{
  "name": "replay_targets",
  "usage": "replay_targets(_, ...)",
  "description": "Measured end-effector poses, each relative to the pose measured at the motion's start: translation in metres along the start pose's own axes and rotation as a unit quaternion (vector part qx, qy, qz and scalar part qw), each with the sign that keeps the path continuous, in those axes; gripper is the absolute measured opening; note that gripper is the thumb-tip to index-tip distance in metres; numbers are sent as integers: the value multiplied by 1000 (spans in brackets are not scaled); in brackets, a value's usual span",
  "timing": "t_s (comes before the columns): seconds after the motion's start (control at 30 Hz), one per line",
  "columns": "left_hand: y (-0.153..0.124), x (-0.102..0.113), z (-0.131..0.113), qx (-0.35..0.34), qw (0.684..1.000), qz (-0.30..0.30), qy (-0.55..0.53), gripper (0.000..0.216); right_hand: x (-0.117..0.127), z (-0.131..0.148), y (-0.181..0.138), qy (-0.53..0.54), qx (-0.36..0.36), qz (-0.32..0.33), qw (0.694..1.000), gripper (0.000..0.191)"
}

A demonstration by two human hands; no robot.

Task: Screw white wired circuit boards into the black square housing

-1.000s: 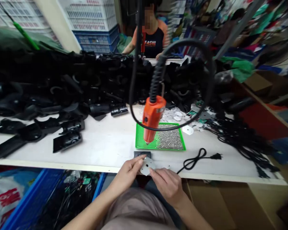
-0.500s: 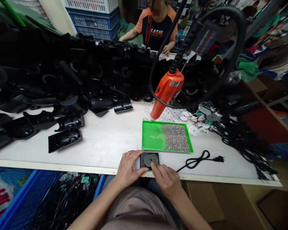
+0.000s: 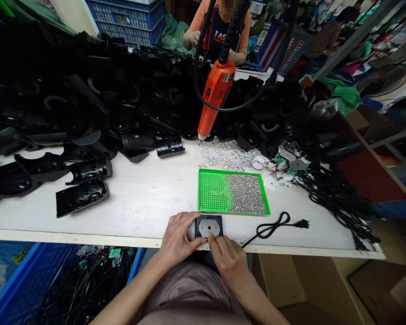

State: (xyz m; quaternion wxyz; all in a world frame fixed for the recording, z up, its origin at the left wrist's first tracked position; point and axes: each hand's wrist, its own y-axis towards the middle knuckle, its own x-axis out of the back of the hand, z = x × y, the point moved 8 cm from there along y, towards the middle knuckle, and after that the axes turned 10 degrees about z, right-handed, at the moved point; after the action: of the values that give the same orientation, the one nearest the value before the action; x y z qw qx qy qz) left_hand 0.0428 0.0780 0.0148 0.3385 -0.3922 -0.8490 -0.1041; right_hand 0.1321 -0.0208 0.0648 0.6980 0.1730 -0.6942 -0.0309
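Note:
At the table's front edge lies a small black plastic housing (image 3: 198, 229), with a flat grey plate (image 3: 210, 225) with a central hole on it. My left hand (image 3: 179, 237) grips the housing from the left, fingers at its far edge and thumb at its near edge. My right hand (image 3: 228, 257) is closed, fingers curled, and its index fingertip touches the plate's near part. Anything beneath those curled fingers is hidden. A black power cord (image 3: 265, 229) with a plug runs from beside my right hand to the right.
Just beyond the housing is a green tray (image 3: 211, 174) of small screws. An orange electric screwdriver (image 3: 216, 95) hangs above the table. Black plastic shells (image 3: 83, 196) pile up left and behind; cables (image 3: 325, 203) lie right. A co-worker (image 3: 219, 34) sits opposite.
My right index fingertip has shifted slightly on the plate, whose central hole now shows. The hanging screwdriver has swung up and left. The co-worker's hands have moved closer together.

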Motion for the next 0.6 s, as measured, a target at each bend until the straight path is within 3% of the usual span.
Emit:
replay_targets(0.23, 1, 1, 2, -3, 999, 30, -18, 60, -7, 2, 1, -33, -81, 72, 994, 35)
replay_targets(0.4, -1, 3, -2, -10, 998, 42, -42, 52, -12, 1, 1, -25, -97, 99, 990, 42)
replay_targets(0.6, 3, 0, 0, 78, 996, -32, -31, 29, -18, 0, -3, -8, -101, 87, 991, 35)
